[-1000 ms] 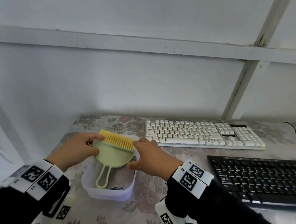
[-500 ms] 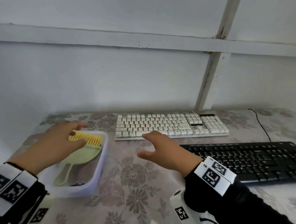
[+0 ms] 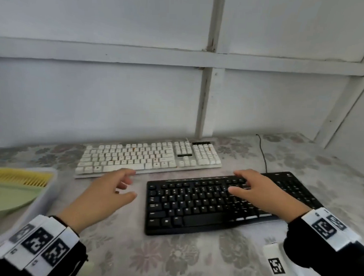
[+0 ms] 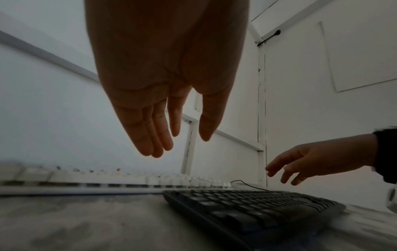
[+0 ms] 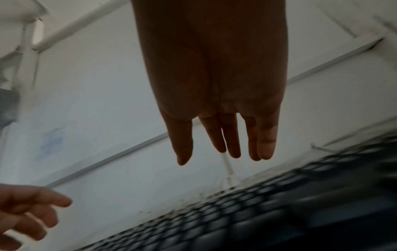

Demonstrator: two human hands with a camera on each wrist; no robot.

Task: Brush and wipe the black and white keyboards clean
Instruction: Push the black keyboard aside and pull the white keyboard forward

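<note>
A flat black plastic keyboard (image 3: 226, 202) is seen lying on the floral-patterned tablecloth (image 3: 158, 260) at about five o'clock from the centre of the head view, with a long white plastic keyboard (image 3: 150, 157) set just beyond it at twelve o'clock, the two near each other but apart. The right hand (image 3: 265, 194) is held over the right half of the black keyboard, fingers spread and relaxed, nothing grasped; from the left wrist view a gap is seen between those fingers (image 4: 277, 168) and the keys. The left hand (image 3: 105, 195) is held above the cloth at nine o'clock of the black keyboard, just in front of the white one's near edge, fingers loosely extended and empty, as confirmed in its own wrist view (image 4: 163, 81). Over at nine o'clock in the head view, a pale green plastic dustpan (image 3: 5, 197) with a yellow-bristled brush (image 3: 18, 178) is seen resting in a translucent white plastic tub (image 3: 45, 195). A black cable (image 3: 262, 152) is trailed across the cloth at one o'clock.
</note>
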